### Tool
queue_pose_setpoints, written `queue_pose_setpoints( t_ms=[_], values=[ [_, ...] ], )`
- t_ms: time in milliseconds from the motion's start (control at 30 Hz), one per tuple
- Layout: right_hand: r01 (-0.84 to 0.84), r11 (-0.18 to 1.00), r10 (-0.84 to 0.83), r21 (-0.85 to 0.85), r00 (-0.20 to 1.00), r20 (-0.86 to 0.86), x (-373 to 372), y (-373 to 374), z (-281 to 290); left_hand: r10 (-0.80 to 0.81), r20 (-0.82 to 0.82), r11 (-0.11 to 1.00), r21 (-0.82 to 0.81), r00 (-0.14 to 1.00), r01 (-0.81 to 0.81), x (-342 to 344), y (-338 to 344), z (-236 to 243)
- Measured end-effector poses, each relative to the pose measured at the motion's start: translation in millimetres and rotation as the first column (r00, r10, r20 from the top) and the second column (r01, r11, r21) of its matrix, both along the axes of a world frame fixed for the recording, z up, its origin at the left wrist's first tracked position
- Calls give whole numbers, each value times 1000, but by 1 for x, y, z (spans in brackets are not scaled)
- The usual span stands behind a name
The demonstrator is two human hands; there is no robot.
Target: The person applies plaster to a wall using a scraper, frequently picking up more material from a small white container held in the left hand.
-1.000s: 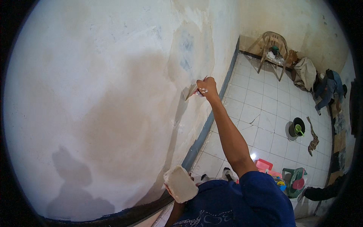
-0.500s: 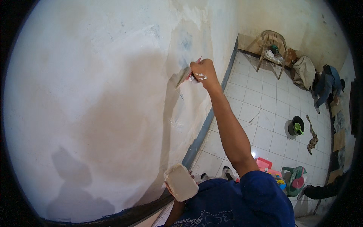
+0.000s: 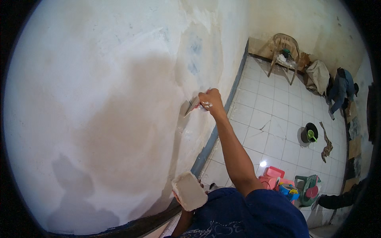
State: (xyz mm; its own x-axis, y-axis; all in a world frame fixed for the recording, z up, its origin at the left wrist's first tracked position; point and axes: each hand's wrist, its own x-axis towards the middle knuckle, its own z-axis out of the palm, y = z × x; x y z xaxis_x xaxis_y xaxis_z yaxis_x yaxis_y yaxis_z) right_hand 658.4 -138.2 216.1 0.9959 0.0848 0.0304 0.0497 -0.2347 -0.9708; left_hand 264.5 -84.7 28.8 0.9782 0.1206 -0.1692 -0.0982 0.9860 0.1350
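My right hand [image 3: 211, 101] is closed round a putty knife [image 3: 192, 108] with some red on it, its pale blade tilted against the wall [image 3: 131, 119]. White smears of filler stick to the back of that hand. Low by my body, my left hand [image 3: 177, 198] grips a rectangular tub [image 3: 190, 190] from beneath and behind; only a bit of its fingers shows. The tub's pale, crusted face is turned up toward me. Around the knife the wall has pale patches, and a darker damp-looking patch [image 3: 194, 51] lies above it.
A blue-grey skirting strip [image 3: 203, 155] edges the tiled floor. Right of me stand pink containers [image 3: 274, 172], a green stool [image 3: 308, 194] and a black bucket [image 3: 309, 133] with a green dipper. Further off are a plastic chair [image 3: 286, 45], a sack [image 3: 317, 77] and a bent-over person [image 3: 342, 89].
My right hand and the putty knife have moved down the wall, toward my body. The tub in my left hand stays nearly where it was. More of the pink containers shows.
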Motion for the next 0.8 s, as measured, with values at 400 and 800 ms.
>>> queue_pose_setpoints(
  t_ms=[400, 800],
  values=[
    [-166, 848, 132, 503, 986, 103, -28, -37, 122, -35, 43, 985, -167, 998, 42, 2, -3, 6],
    [-80, 993, 87, 90, 993, -78, -7, -1, -39, -7, 92, 990, -137, 996, 20, 1, 4, 0]
  ],
)
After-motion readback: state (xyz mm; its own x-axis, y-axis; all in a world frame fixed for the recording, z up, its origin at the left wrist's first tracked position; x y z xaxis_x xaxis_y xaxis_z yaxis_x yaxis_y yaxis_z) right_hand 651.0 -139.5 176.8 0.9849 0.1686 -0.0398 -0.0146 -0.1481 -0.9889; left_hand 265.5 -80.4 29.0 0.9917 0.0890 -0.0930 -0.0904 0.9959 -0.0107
